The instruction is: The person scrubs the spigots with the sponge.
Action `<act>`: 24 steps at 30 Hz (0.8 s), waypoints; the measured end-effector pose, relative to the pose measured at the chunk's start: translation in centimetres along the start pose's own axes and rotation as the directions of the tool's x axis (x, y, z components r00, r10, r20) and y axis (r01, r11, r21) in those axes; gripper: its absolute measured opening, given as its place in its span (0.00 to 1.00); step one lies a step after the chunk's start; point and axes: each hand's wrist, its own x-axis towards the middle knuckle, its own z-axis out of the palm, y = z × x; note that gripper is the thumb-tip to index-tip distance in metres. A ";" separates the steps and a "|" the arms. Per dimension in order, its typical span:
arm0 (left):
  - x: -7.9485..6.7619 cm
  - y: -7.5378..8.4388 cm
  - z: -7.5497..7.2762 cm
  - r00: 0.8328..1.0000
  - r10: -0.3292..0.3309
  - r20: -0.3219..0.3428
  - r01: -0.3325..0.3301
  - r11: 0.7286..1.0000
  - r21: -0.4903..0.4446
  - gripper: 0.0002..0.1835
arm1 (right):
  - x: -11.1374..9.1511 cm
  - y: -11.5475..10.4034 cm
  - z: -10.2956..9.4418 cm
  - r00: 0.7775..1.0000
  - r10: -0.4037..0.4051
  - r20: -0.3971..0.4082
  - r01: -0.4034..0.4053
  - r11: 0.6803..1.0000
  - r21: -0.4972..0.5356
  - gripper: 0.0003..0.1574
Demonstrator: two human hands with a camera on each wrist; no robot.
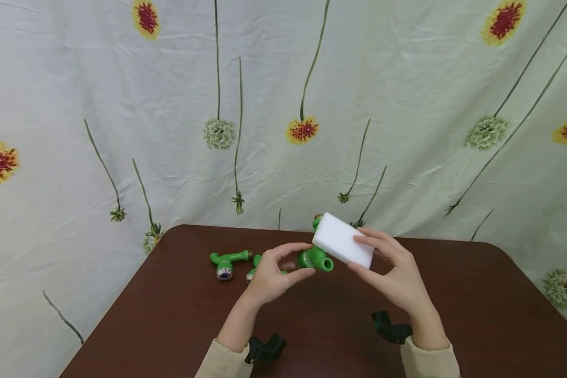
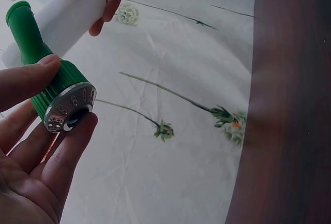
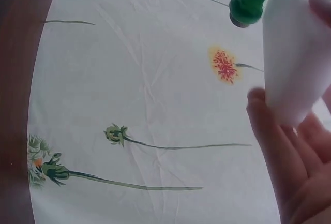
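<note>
A green tap (image 1: 317, 258) with a ridged collar and a silver, marked end disc (image 2: 72, 105) is held up over the table by my left hand (image 1: 271, 275), thumb and fingers pinching its collar. My right hand (image 1: 397, 268) grips a white sponge block (image 1: 342, 240) by its right end. The sponge overlaps the tap's body in the head view, covering its middle. In the right wrist view the tap's far end (image 3: 246, 8) pokes out beside the sponge, with the right fingers (image 3: 269, 131) along the sponge's lower end.
On the brown table (image 1: 193, 320) lies another green tap (image 1: 227, 261), at the left. A further green tap (image 1: 250, 275) is partly hidden behind my left hand. A floral cloth (image 1: 274, 173) hangs behind the table's far edge.
</note>
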 end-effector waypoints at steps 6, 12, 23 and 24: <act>0.0 0.0 0.1 1.000 -0.006 0.002 0.006 1.000 0.012 0.22 | 0.1 -0.1 0.0 0.991 0.089 -0.102 -0.087 0.996 0.023 0.29; 0.1 0.0 0.1 1.000 0.016 0.016 -0.017 0.999 0.050 0.22 | 0.1 -0.1 0.1 0.997 0.069 -0.039 -0.069 0.998 0.013 0.31; -0.2 3.0 0.5 0.997 0.006 0.073 -0.014 0.994 0.105 0.20 | 0.2 -0.3 0.2 0.992 0.040 -0.119 -0.053 0.994 -0.101 0.30; -0.2 3.0 0.5 0.997 0.011 0.080 -0.020 0.994 0.104 0.20 | 0.2 -0.3 0.1 0.990 0.046 -0.132 -0.062 0.991 -0.118 0.29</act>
